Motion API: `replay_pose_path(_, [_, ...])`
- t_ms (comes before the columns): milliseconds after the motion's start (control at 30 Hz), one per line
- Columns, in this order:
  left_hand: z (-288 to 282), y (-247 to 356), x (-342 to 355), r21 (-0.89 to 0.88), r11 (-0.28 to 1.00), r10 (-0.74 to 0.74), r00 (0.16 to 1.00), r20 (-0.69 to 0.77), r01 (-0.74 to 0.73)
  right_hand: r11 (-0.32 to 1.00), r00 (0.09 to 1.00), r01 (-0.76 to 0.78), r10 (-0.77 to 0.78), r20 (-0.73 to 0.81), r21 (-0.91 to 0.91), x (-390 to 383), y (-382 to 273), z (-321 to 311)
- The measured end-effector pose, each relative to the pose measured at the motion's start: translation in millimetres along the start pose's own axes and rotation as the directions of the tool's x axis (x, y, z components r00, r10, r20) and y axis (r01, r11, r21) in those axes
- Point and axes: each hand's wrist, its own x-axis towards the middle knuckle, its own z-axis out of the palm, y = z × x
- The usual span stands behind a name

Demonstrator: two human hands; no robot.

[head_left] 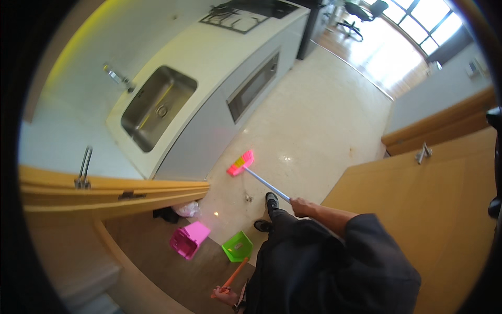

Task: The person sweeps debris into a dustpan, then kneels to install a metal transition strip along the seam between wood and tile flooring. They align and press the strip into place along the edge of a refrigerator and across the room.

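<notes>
My right hand point(301, 206) is wrapped round the pale blue stick of a broom point(266, 185). The pink and yellow bristle head point(241, 163) of that broom rests on the light floor near the kitchen cabinets. Down at the lower left, my left hand point(226, 294) grips the orange handle of a dustpan point(237, 246). Its green pan lies at the line between the light floor and the darker floor. A small clump of dirt point(248, 198) sits on the floor between the broom head and the dustpan. Left of the dustpan is a pink bin point(190, 239), tilted in view.
A white plastic bag point(187, 209) and something black lie beside the wooden door frame point(115, 196). A counter with a steel sink point(158, 109) and a stove point(235, 18) runs along the left. An open wooden door point(418, 199) stands at right. An office chair point(358, 15) is far off.
</notes>
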Motion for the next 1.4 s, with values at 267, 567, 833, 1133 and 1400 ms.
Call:
replay_pose_path(267, [85.0, 13.9, -5.2, 0.092, 0.995, -0.053, 0.98, 0.191, 0.035, 0.968, 0.99, -0.132, 0.138, -0.012, 0.214, -128.3, 60.4, -60.5])
replay_pose_path(567, [138.1, 47.5, 11.7, 0.166, 0.986, -0.02, 0.974, 0.224, -0.018, 0.901, 0.882, -0.046, 0.239, -0.407, 0.431, 116.7, 76.3, -106.3])
replay_pose_path(833, [117.0, 58.7, 18.5, 0.152, 0.933, 0.229, 0.861, 0.454, -0.327, 0.929, 0.96, -0.104, 0.187, -0.209, 0.355, 183.3, -2.8, -63.8])
replay_pose_path(1133, [153.5, 33.1, 0.2, 0.165, 0.986, 0.003, 0.993, 0.115, -0.022, 0.906, 0.93, -0.121, 0.246, -0.272, 0.405, 116.9, 22.7, -137.5])
replay_pose_path(1400, [171.4, 22.2, -3.4, 0.214, 0.977, -0.048, 0.992, 0.117, 0.022, 0.878, 0.909, -0.206, 0.335, -0.247, 0.433, 204.7, 32.0, -147.5])
